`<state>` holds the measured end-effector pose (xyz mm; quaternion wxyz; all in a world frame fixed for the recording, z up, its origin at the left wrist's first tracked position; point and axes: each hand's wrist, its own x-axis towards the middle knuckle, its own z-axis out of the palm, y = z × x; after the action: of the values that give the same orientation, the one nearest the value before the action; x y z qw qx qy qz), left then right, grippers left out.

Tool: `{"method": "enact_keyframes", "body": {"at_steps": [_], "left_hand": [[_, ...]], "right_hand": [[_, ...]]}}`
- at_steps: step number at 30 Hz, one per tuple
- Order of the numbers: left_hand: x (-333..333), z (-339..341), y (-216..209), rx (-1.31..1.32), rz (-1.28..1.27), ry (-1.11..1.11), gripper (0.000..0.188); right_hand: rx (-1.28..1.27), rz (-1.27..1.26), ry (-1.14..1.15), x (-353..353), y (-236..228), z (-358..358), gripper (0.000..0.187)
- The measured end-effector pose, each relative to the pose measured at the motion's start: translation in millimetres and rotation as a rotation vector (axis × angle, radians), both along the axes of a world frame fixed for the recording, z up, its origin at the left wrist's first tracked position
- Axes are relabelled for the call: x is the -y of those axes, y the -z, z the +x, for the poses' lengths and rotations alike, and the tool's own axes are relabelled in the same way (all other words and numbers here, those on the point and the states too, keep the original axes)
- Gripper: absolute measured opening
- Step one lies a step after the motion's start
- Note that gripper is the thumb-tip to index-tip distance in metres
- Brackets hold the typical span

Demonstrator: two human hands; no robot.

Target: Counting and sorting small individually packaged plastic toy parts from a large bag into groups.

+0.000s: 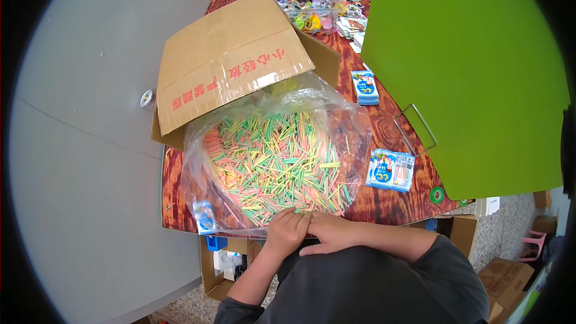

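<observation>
A heap of short pink, yellow and green sticks (279, 165) lies in a wide clear plastic bag (351, 123), spread from a cardboard box on its side. At the near edge of the heap is my left hand (285, 232), its fingers bent and pressed together; whatever is in them, if anything, is hidden. My right hand (329, 231) rests against it at the table edge. Its thumb is stretched out, and its fingers are partly hidden beside the left hand. Blue-and-white packets (390, 170) lie fanned to the right of the bag.
The cardboard box (234, 54) stands behind the heap. Farther right is a stack of blue packets (365, 87); another packet (204, 217) lies near left under the plastic. A green board (468, 84) with a metal handle (415, 130) borders the right side. Clear tubs (309, 6) stand far back.
</observation>
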<state>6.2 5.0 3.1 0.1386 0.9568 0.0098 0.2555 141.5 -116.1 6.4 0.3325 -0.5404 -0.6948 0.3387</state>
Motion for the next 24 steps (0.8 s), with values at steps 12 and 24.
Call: {"method": "enact_keyframes", "body": {"at_steps": [12, 24], "left_hand": [[-2.9, -1.3, 7.1, -0.031, -0.087, 0.008, 0.033], [-32.3, -26.3, -17.3, -0.179, -0.205, -0.099, 0.049]], "right_hand": [[0.037, 0.007, 0.058, -3.7, 13.4, -10.7, 0.046], [0.112, -0.071, 0.013, 10.9, -7.5, 16.4, 0.066]]}}
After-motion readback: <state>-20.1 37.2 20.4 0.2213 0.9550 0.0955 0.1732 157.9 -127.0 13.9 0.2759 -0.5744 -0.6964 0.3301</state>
